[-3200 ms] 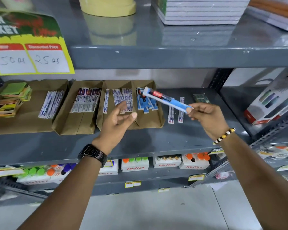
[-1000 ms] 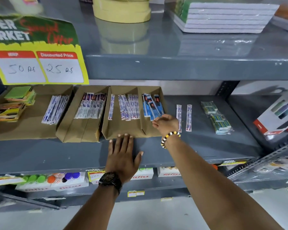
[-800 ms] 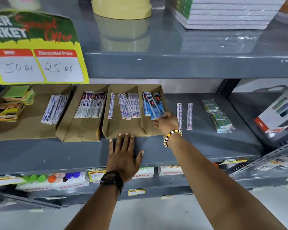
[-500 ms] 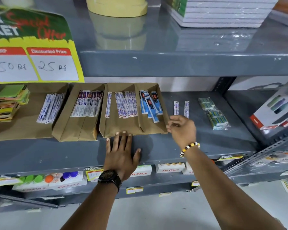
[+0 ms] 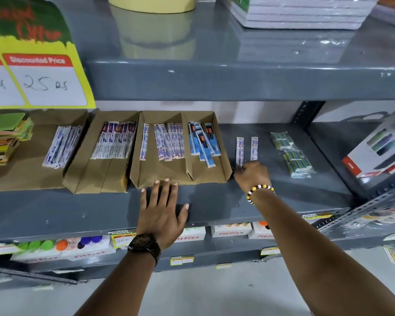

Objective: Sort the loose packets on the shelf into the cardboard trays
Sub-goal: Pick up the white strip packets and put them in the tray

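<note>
Two white loose packets [image 5: 254, 147] lie side by side on the grey shelf [image 5: 214, 201], right of a divided cardboard tray [image 5: 164, 172]. My right hand [image 5: 252, 176] has its fingers curled onto the near end of the left packet [image 5: 240, 149], which lies flat. The tray's right compartment holds blue packets [image 5: 203, 143]; its left one holds white packets [image 5: 169, 144]. My left hand [image 5: 162, 208] rests flat and open on the shelf, fingertips touching the tray's front wall. A second tray [image 5: 96, 176] and a third [image 5: 25, 176] further left hold more packets.
Green wrapped packs [image 5: 292, 153] lie right of the loose packets. A white box [image 5: 381, 151] stands at the far right. A price sign [image 5: 37, 80] hangs at upper left. Above are a tape roll [image 5: 151, 3] and stacked notebooks [image 5: 301, 12]. Bottle boxes [image 5: 189, 236] fill the shelf below.
My right hand left the blue packets in the tray's right compartment and moved right onto the loose white packets. My left hand stayed flat on the shelf.
</note>
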`<state>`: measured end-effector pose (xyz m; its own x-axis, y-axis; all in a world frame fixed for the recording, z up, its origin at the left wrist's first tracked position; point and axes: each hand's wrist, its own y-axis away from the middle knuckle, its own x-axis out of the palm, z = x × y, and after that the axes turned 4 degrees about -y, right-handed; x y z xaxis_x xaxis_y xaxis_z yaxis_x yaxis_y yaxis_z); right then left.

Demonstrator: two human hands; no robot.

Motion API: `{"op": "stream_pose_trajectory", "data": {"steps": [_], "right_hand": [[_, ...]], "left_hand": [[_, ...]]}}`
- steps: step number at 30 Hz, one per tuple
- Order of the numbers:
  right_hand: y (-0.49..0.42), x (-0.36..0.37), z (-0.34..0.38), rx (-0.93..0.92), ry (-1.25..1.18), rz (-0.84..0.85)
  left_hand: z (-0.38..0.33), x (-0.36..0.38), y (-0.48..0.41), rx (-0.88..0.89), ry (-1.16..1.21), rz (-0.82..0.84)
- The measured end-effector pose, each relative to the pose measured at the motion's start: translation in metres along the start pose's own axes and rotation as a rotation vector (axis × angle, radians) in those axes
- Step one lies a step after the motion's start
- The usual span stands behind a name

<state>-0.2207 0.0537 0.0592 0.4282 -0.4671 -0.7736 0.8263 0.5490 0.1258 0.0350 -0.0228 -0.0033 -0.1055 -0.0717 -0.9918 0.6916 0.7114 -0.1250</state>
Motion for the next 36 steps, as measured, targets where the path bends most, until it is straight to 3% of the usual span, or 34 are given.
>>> {"op": "stream_pose_trajectory", "data": {"steps": [10, 17, 24, 30, 36], "right_hand": [[-0.014, 0.002, -0.003, 0.127, -0.057, -0.015], [-0.006, -0.017, -0.009, 0.186, -0.323, -0.100], [0.012, -0.056, -0.015, 0.022, -0.483, -0.312], [0.048, -0.092, -0.004, -0.084, -0.755, -0.320], [0.092, -0.096, 0.013, -0.105, -0.970, -0.077]], "left_hand": [[0.000, 0.000, 0.001, -0.001, 0.015, -0.012], [0.000, 0.002, 0.000, -0.008, 0.013, -0.016], [0.003, -0.003, 0.002, 0.000, 0.061, 0.054], [0.008, -0.039, 0.008, -0.058, 0.416, 0.003], [0.003, -0.108, 0.013, -0.153, 1.091, 0.055]]}}
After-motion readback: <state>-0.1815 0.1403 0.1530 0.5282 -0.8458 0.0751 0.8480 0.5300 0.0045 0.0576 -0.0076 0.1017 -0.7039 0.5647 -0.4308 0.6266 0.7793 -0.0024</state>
